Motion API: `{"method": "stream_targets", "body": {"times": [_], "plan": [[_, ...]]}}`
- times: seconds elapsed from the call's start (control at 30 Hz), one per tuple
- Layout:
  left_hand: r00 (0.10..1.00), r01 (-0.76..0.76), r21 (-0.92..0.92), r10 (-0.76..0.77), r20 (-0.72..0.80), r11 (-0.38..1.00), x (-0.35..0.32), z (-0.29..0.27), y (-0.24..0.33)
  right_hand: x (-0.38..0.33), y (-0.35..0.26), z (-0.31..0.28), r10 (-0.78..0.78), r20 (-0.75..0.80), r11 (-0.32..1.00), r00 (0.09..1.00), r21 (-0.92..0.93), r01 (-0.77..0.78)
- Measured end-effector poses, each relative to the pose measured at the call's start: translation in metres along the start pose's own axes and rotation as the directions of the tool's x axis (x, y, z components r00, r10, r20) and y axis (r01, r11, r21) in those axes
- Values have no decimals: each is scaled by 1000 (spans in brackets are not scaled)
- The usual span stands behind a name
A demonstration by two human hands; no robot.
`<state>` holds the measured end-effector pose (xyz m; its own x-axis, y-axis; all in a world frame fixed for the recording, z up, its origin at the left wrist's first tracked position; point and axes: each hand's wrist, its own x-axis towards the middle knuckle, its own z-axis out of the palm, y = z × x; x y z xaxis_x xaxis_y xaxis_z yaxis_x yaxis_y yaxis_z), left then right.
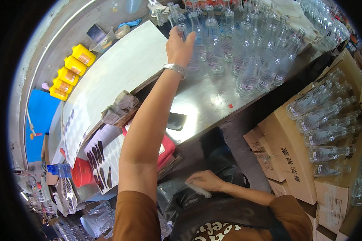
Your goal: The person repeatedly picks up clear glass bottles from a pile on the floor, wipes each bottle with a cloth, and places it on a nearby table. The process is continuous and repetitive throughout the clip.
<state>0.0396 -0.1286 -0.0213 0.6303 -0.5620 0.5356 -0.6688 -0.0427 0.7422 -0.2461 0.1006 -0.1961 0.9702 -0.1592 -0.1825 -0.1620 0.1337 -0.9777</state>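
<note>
Head view shows your shiny steel desk crowded with clear glass bottles, upright so each white label faces out. Brown cardboard boxes at your right cradle more bottles lying flat. Your left hand closes around one bottle neck; your right hand presses a small clear bottle on your lap. Yellow square containers line the far left.

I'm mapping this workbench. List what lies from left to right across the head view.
Row of yellow plastic containers → long white label sheet → left hand on an upright clear glass bottle → brown cardboard box → clear glass bottles lying flat.
</note>
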Motion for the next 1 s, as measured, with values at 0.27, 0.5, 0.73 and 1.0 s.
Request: {"method": "stream_targets", "body": {"times": [0.27,0.5,0.73,1.0], "plan": [[999,-18,-229,27,39,973,-55,-32,24,-8,11,-9,23,-4,1000,1000,16,-23],[991,136,-804,-73,116,579,-165,-219,79,-11,-19,4,31,107,999,994,-26,-28],[866,227,-957,-486,115,178,-340,-377,16,6,-22,56,100,257,994,961,26,-110],[736,133,-991,-669,104,-7,-467,-372,-23,30,-71,148,-379,245,899,892,-130,417]]}}
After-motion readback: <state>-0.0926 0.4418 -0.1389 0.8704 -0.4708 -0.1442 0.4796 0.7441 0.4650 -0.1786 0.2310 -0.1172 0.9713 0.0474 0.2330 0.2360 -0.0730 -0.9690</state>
